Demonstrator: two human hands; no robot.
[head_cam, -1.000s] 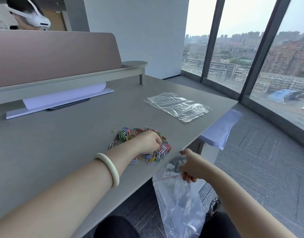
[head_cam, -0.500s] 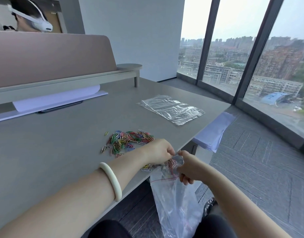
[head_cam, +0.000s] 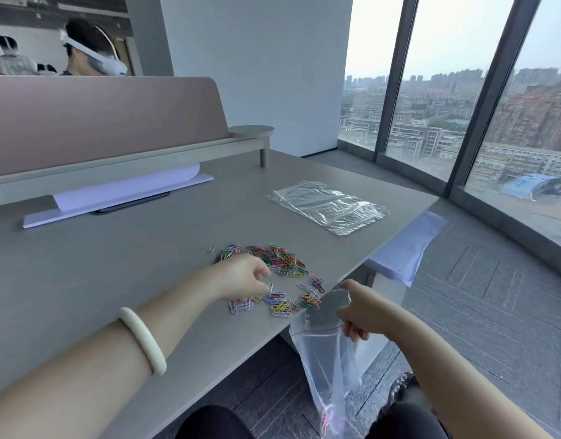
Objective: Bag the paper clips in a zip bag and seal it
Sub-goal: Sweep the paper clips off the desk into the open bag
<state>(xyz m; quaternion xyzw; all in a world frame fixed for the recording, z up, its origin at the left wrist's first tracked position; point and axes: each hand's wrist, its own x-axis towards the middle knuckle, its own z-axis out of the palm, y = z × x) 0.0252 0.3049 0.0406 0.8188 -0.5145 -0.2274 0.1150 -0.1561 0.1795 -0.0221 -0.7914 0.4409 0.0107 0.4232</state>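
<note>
While the right hand [head_cam: 361, 310] pinched the mouth of the zip bag [head_cam: 326, 359] just off the desk edge, the bag hung with its long axis vertical, opening up and red zip line near the fingers. A few clips lay at the bag's bottom. The right fingers were clamped on the rim, holding the mouth partly open toward the desk [head_cam: 82, 274].

Just beyond and to the left of that grip, the left hand [head_cam: 242, 275] rested on the desk with fingers curled together over the paper clips [head_cam: 280, 277]; whether it gripped any could not be told. A pale bangle [head_cam: 143, 340] sat on the left wrist. The clips lay scattered in several colours, from directly under the left fingertips out past them.

Farther beyond the fingers, a flat stack of spare bags [head_cam: 328, 205] lay with its long axis running away to the left. No readable writing was visible.

The surface was a plain grey desk with a raised shelf [head_cam: 124, 160], a divider panel behind it and white sheets [head_cam: 120, 194] below it. Floor-to-ceiling windows [head_cam: 462, 106] overlooked a city.
</note>
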